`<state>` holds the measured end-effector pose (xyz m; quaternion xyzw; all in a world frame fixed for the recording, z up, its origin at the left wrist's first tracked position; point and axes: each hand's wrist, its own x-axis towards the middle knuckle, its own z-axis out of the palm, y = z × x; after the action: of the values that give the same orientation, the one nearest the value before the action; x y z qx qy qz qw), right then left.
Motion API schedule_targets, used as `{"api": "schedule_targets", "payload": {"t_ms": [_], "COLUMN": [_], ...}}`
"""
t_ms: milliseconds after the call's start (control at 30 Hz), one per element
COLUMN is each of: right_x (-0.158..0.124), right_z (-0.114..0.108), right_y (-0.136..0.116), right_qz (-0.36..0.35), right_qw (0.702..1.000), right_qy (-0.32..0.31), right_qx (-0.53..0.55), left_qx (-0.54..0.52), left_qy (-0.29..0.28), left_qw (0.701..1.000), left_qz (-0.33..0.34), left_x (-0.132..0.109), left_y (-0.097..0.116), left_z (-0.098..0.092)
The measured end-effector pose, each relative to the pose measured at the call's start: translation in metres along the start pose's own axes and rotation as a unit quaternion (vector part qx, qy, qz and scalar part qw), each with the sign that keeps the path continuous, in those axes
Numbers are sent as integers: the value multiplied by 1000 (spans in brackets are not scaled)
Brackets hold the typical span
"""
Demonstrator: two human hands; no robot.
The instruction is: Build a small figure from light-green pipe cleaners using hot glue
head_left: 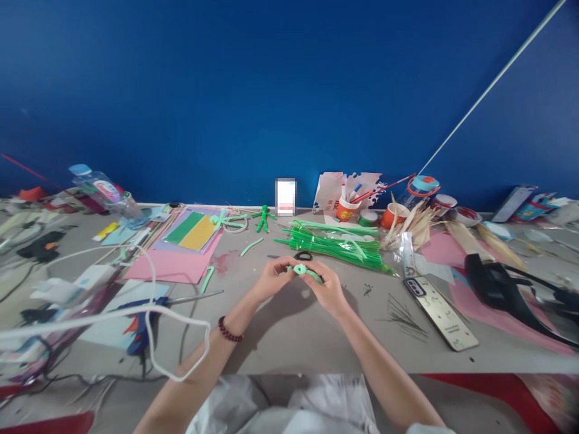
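A light green pipe cleaner (300, 269), bent into a small loop with a tail, is held between my two hands above the middle of the table. My left hand (277, 276) pinches it from the left, and a beaded bracelet sits on that wrist. From the other side my right hand (326, 287) grips the same piece, whose tail shows along the fingers. Just beyond the fingertips lie black-handled scissors (303, 256). Behind them is a bundle of bright green pipe cleaners (335, 246) in clear plastic. A short pale green piece (251, 246) lies to the left.
A green pipe cleaner figure (264, 219) stands near the blue wall. Leftward are a blue glue gun (143, 325), a white cable (181, 314), coloured sheets (167, 268) and a bottle (106, 191). A phone (441, 314), thin dark wires (404, 318) and a paper cup (347, 210) are rightward.
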<state>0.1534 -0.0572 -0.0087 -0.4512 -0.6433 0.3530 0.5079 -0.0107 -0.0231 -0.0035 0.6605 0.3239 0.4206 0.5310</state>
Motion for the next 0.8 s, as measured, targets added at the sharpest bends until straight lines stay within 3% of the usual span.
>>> {"api": "schedule_targets", "payload": {"t_ms": [133, 233, 333, 567, 800], "right_x": [1, 3, 4, 8, 8], "right_z": [2, 3, 3, 1, 2], "right_y": [4, 8, 11, 10, 13], "right_qz": [75, 179, 235, 282, 277], "right_qw": [993, 965, 932, 888, 897], "right_qy": [30, 48, 56, 56, 60], "right_qx": [87, 187, 270, 360, 340], "left_qx": [21, 129, 222, 375, 426], "left_qy": [-4, 30, 40, 35, 28], "left_qw": [1000, 991, 971, 899, 862], "left_qz": [-18, 35, 82, 223, 274], "left_x": [-1, -3, -5, -9, -10], "left_y": [3, 4, 3, -4, 1], "left_z": [1, 5, 8, 10, 7]}}
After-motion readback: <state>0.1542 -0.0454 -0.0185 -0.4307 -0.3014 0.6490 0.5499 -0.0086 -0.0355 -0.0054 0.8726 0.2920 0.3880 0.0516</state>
